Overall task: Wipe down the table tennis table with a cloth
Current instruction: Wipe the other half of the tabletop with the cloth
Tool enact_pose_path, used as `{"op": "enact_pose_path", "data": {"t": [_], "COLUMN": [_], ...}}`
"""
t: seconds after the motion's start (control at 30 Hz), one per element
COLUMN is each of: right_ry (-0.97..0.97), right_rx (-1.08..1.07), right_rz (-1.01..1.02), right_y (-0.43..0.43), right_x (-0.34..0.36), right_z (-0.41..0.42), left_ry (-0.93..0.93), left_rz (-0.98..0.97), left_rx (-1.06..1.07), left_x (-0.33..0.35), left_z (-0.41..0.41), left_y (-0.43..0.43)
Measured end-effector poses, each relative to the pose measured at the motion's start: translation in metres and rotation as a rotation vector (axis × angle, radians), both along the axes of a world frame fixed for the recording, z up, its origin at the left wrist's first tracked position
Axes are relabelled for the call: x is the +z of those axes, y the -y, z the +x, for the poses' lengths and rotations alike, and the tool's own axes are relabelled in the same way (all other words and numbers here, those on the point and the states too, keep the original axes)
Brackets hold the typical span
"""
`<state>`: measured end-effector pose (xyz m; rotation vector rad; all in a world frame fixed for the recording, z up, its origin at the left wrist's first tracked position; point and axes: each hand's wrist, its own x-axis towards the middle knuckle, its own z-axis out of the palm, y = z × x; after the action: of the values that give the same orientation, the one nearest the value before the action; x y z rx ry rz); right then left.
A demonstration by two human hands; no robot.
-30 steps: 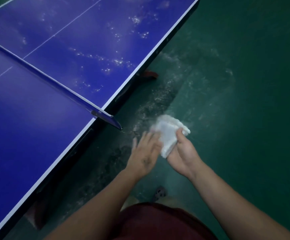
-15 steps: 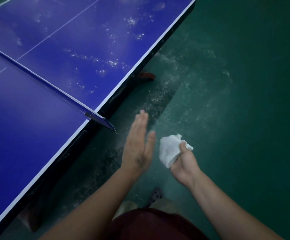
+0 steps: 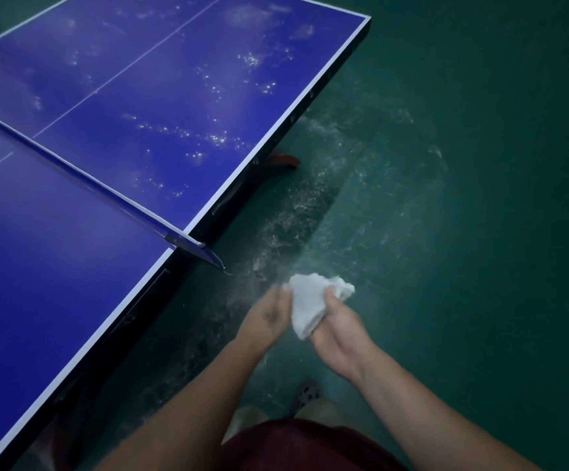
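Observation:
The blue table tennis table (image 3: 72,266) fills the left of the view, with white dusty specks on its far half (image 3: 208,137). The net (image 3: 82,178) crosses it, and the net's end sticks out past the side edge. To the right of the table, over the floor, my right hand (image 3: 339,326) grips a crumpled white cloth (image 3: 310,300). My left hand (image 3: 269,314) lies flat against the cloth's left side, fingers straight. Both hands are apart from the table.
The green floor (image 3: 463,198) beside the table carries a wide patch of white dust (image 3: 310,205). A red table foot (image 3: 283,161) shows under the far half. My shoe (image 3: 305,394) and dark red shorts (image 3: 303,447) are at the bottom.
My left hand, lifted away from the cloth half a second ago, has come back against it. The view has shifted so more of the table's far end shows.

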<state>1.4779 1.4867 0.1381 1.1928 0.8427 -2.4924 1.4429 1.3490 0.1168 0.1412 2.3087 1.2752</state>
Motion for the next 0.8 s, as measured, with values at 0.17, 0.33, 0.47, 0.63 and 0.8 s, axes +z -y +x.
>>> {"op": "enact_pose_path", "data": {"t": [0.17,0.33,0.47,0.63,0.8], "right_ry": [0.077,-0.009,-0.021,-0.136,-0.182], "right_rx": [-0.046,0.085,0.093,0.170,0.498], "right_rz": [0.130,0.066,0.124,0.037,0.278], "right_y": [-0.016,-0.005,-0.041,-0.047,-0.039], "right_x": [-0.010,0.003,-0.006,-0.005,0.003], "right_z": [0.011,0.018,0.028,0.027,0.020], "left_ry": [-0.646,-0.059,0.078,0.762,0.909], "left_rz": [0.025,-0.441,-0.151,0.437,0.819], "left_rx": [-0.050,-0.293,0.269,0.388,0.352], "left_x": [0.016,-0.011,-0.010,0.016,0.030], "left_z": [-0.009,-0.008,-0.020,-0.008,0.007], "left_y": [-0.012,0.014,0.036,0.018,0.014]}}
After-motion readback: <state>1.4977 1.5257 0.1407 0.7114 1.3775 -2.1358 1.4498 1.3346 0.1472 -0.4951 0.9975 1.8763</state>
